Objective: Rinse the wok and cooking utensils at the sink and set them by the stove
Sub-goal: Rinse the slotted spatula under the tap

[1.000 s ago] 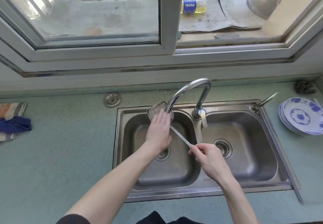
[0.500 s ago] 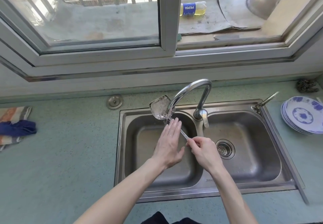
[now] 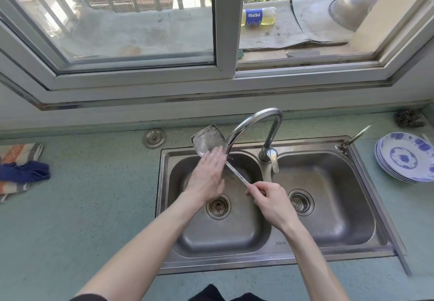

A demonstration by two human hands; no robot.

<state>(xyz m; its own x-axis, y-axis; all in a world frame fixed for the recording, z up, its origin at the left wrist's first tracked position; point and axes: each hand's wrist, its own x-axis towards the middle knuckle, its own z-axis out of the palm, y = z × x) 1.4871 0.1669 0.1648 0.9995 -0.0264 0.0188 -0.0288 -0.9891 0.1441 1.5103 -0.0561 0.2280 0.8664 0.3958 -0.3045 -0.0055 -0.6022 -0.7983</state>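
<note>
Your right hand pinched the handle end of the spatula, fingers curled round it, with the forearm reaching in over the sink from below. Your left hand lay flat, fingers straight and together, their tips touching the spatula's blade just beyond them. The blade sat tilted up under the tap spout, above the left basin.

This is a home kitchen. A stainless double sink with a curved tap is set into a pale green surface beneath a sliding window. Blue-patterned plates are stacked to the right, a cloth lies to the left, and apartment buildings show outside.
</note>
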